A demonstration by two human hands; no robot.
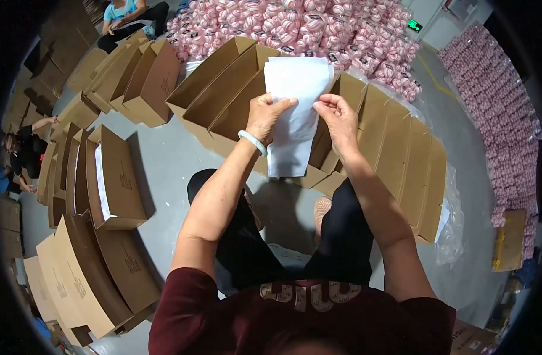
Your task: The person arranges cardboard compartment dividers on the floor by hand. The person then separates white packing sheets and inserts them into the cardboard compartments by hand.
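Observation:
In front of me a stack of white paper sheets [296, 133] hangs upright over the open cardboard boxes, some sheet edges offset at the top. My left hand [266, 117] is closed on the left side of the sheets, its thumb lying across the front. At their right edge, my right hand [340, 121] has thumb and forefinger pinched together on the paper. Directly beneath and beyond the sheets stands a row of brown cardboard boxes [395, 160], open at the top. A pale bangle [252, 142] circles my left wrist.
More open boxes [120, 171] stand in rows on the left, one with a white sheet inside. Bagged red-and-white balls [306, 29] are piled behind, and another stack [490, 112] stands at right. Two other people sit at the upper left and far left. Clear plastic [451, 228] lies at right.

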